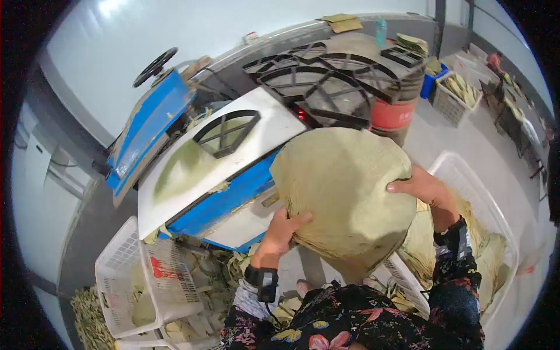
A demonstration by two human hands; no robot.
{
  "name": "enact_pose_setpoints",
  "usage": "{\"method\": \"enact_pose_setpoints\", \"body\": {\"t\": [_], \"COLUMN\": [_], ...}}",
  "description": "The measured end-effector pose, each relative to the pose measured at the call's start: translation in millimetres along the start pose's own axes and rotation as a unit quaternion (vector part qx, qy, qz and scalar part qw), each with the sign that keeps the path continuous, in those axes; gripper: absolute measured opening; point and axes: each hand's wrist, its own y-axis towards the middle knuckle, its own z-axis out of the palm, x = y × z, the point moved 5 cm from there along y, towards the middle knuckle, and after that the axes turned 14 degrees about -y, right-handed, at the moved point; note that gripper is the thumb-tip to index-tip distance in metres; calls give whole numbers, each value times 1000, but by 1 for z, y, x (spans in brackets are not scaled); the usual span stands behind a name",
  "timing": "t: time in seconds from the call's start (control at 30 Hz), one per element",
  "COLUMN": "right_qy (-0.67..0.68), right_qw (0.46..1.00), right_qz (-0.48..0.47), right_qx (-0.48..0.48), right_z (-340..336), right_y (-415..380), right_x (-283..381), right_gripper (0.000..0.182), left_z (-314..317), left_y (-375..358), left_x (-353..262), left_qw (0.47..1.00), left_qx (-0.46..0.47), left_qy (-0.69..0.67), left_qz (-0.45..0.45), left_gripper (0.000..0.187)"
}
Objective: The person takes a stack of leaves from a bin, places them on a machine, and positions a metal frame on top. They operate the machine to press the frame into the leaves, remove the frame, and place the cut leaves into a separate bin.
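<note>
Both my hands hold a thick stack of large, pale green dried leaves (347, 192) that look like lotus leaves, roughly round with a folded lower edge. My left hand (283, 233) grips the lower left edge, its thumb on top. On the right edge, my right hand (423, 189) presses its thumb on the top leaf; its other fingers are hidden beneath. Just beyond the stack lies the white board (169, 204) of a blue machine (219, 204). A black fan-shaped cutting frame (227, 133) rests on that board, beside a green stain.
Several black frames (326, 81) lie on a table behind, above a red drum (394, 116). The machine's blue arm (151, 131) and handwheel (155, 65) stand back left. White baskets with leaves stand at left (125, 280) and right (501, 221); leaf scraps cover the floor below.
</note>
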Motion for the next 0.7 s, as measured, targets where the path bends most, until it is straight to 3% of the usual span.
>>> {"method": "enact_pose_setpoints", "body": {"t": [0.03,0.07,0.1,0.13,0.2,0.27,0.3,0.33,0.37,0.4,0.43,0.47,0.53,0.6,0.67,0.7], "right_qy": [-14,-184,-339,-422,-433,-288,-160,-34,-28,176,370,368,562,568,579,580], "right_qw": [1000,977,913,822,779,908,959,974,970,956,900,897,807,802,792,792], "right_qz": [5,12,12,-121,-250,-240,-227,-206,-220,-195,-157,-164,-66,-108,-143,-138], "right_qx": [6,-109,-225,-362,-378,-185,-51,90,94,133,171,180,168,150,129,132], "right_z": [19,31,41,63,110,180,224,268,299,327,347,359,374,364,367,373], "right_y": [13,30,42,47,45,47,53,60,68,80,96,118,158,156,163,171], "right_x": [18,33,50,75,124,118,121,123,128,126,124,122,115,144,157,155], "right_gripper": [59,59,59,61,64,61,61,62,62,63,65,65,69,67,65,64], "left_z": [-17,-36,-51,-67,-94,-110,-114,-119,-121,-126,-132,-148,-184,-195,-204,-208], "left_y": [-3,-8,-12,-17,-34,-50,-62,-72,-79,-84,-89,-91,-99,-105,-114,-114], "left_x": [-5,-13,-27,-41,-73,-107,-129,-144,-157,-162,-165,-161,-149,-154,-161,-164], "left_qw": [1000,999,996,986,975,958,938,908,904,895,884,882,871,861,841,838], "left_qx": [-6,-9,-21,-34,-72,-113,-112,-104,-108,-113,-118,-140,-122,-103,-16,-23], "left_qy": [-25,-31,-12,7,31,56,-14,-86,-76,-114,-152,-87,-76,-65,-264,-264], "left_qz": [9,18,90,162,209,256,327,396,407,417,425,442,470,495,472,477], "left_gripper": [45,45,41,37,35,33,31,29,29,28,26,32,38,44,48,48]}}
